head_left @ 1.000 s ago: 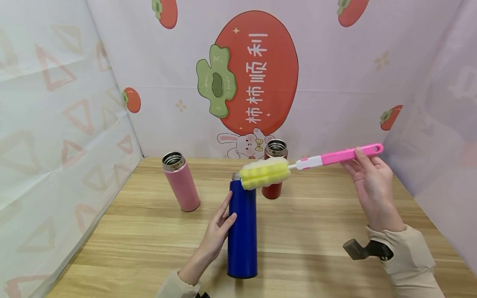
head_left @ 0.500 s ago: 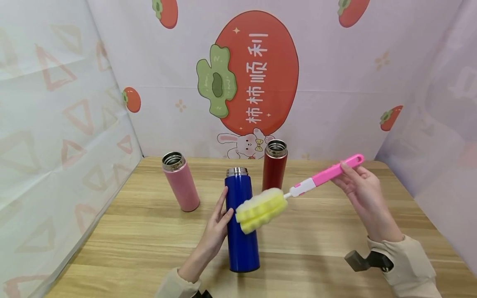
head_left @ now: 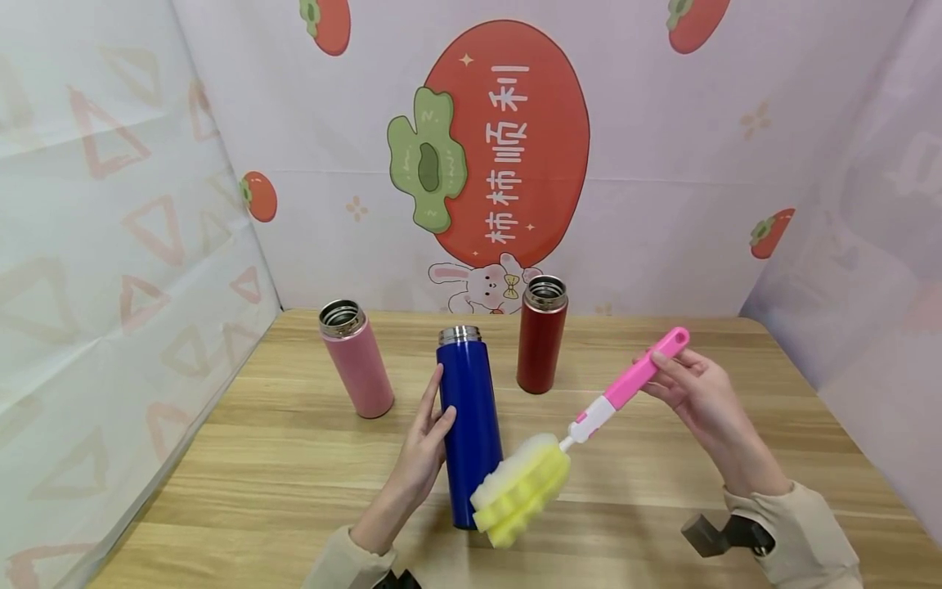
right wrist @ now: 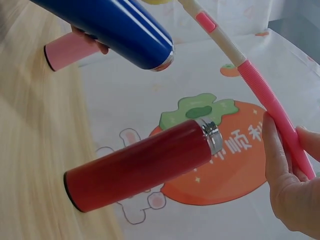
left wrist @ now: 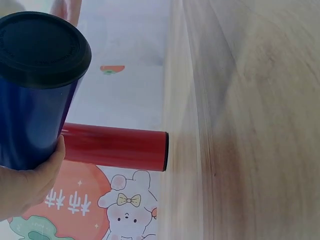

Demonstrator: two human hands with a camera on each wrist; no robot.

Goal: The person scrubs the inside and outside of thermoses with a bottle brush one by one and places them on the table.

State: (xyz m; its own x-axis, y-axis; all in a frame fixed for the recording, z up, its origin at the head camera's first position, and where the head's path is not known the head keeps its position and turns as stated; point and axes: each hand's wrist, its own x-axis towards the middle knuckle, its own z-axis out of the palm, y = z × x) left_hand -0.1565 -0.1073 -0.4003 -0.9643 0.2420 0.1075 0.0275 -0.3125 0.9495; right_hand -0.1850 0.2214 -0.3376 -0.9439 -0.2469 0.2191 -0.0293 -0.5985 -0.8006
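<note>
A tall blue thermos bottle (head_left: 469, 409), lidless with a bare metal neck, is held up at a slight tilt by my left hand (head_left: 421, 458). In the left wrist view its black base (left wrist: 42, 50) shows, raised off the table. My right hand (head_left: 708, 405) pinches the pink handle end of a bottle brush (head_left: 639, 379). The brush slopes down to the left, and its yellow and white sponge head (head_left: 524, 489) overlaps the bottle's lower end in the head view. In the right wrist view fingers and thumb lie on either side of the handle (right wrist: 275, 110).
An open pink bottle (head_left: 358, 360) stands on the wooden table (head_left: 294, 507) at the left. A dark red bottle (head_left: 542, 339), also lidless, stands behind the blue one. Printed cloth walls (head_left: 648, 164) enclose the table's back and sides.
The brush swings downward, its sponge head dropping from the bottle's neck level to its base, as my right hand moves left and down. The blue bottle rises slightly, leaning its top leftward.
</note>
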